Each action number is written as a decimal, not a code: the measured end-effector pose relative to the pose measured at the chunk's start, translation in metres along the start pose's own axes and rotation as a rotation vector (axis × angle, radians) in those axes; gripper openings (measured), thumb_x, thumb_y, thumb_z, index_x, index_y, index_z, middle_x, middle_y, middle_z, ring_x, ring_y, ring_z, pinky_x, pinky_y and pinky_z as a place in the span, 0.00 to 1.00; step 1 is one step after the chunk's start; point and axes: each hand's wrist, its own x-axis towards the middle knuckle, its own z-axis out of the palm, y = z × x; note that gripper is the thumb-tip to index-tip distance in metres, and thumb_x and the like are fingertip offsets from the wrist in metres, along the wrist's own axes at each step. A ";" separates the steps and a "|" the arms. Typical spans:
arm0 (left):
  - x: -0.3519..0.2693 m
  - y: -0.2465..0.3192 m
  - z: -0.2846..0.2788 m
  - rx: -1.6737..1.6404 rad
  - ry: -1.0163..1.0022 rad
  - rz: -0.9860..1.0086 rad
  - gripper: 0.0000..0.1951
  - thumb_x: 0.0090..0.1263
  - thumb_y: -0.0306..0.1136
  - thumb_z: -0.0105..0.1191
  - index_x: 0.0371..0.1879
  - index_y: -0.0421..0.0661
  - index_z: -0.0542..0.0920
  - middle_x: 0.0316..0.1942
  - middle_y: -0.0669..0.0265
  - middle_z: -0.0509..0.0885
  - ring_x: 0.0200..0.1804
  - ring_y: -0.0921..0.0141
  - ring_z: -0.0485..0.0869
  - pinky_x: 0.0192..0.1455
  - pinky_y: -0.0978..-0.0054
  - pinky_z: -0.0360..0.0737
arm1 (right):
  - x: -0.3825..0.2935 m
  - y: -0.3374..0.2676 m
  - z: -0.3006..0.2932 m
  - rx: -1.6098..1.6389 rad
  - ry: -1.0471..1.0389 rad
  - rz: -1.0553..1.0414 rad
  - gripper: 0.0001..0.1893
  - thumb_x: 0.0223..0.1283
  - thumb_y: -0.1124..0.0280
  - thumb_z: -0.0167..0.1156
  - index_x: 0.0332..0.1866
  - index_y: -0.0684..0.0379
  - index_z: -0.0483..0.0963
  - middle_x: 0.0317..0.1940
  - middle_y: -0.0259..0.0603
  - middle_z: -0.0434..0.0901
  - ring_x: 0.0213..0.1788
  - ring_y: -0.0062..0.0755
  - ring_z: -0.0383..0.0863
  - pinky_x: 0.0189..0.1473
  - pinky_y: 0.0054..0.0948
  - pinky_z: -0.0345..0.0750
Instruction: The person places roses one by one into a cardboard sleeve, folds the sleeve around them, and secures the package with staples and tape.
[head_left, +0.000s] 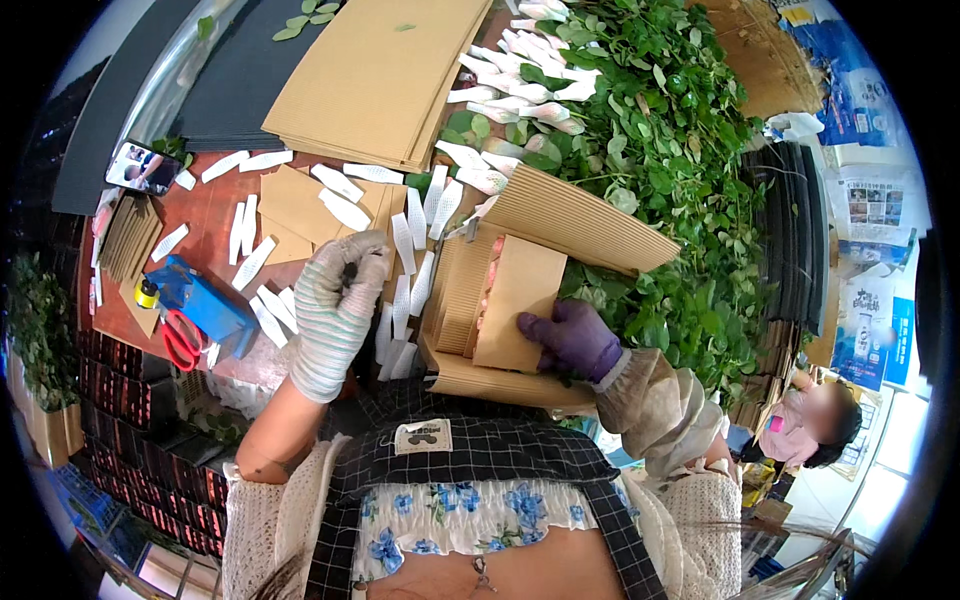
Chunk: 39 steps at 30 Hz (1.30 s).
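Observation:
My left hand (345, 300), in a striped whitish glove, is raised over the table's near edge with its fingers curled; whether something small is between them cannot be told. My right hand (577, 339), in a purple glove, presses a flat tan cardboard piece (523, 300) that lies over a row of pink flower heads (491, 277). Under and around these is an opened corrugated cardboard wrap (585, 214), one flap angled up at the far side and another curving along the near side. White mesh flower sleeves (403, 244) lie just left of the wrap.
Leafy stems (660, 150) heap on the right. Sleeved flower buds (525, 90) and stacked corrugated sheets (375, 82) lie at the back. Red-handled scissors (181, 339), a blue box (214, 307), a yellow-labelled spool (146, 294) and a phone (142, 168) are on the left. Another person (806, 420) is at right.

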 end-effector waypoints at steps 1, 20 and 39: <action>0.003 0.007 0.005 0.063 -0.042 0.151 0.10 0.67 0.30 0.56 0.45 0.42 0.82 0.31 0.69 0.82 0.33 0.76 0.78 0.39 0.79 0.75 | 0.000 0.000 0.000 -0.022 0.001 -0.001 0.20 0.58 0.56 0.66 0.38 0.69 0.79 0.25 0.42 0.82 0.19 0.27 0.80 0.23 0.26 0.77; -0.006 0.044 0.097 1.001 -0.976 0.697 0.43 0.54 0.53 0.63 0.67 0.44 0.64 0.70 0.53 0.60 0.71 0.52 0.59 0.69 0.49 0.59 | 0.001 -0.050 -0.101 -0.904 0.699 -1.038 0.17 0.54 0.59 0.65 0.46 0.55 0.79 0.38 0.47 0.81 0.39 0.43 0.82 0.42 0.40 0.79; 0.022 0.047 0.155 0.894 -1.188 1.071 0.47 0.53 0.60 0.58 0.67 0.40 0.62 0.67 0.48 0.64 0.72 0.52 0.57 0.74 0.59 0.54 | -0.002 0.076 -0.031 -1.242 0.711 -1.109 0.11 0.49 0.65 0.60 0.40 0.52 0.77 0.33 0.37 0.80 0.38 0.37 0.80 0.39 0.36 0.75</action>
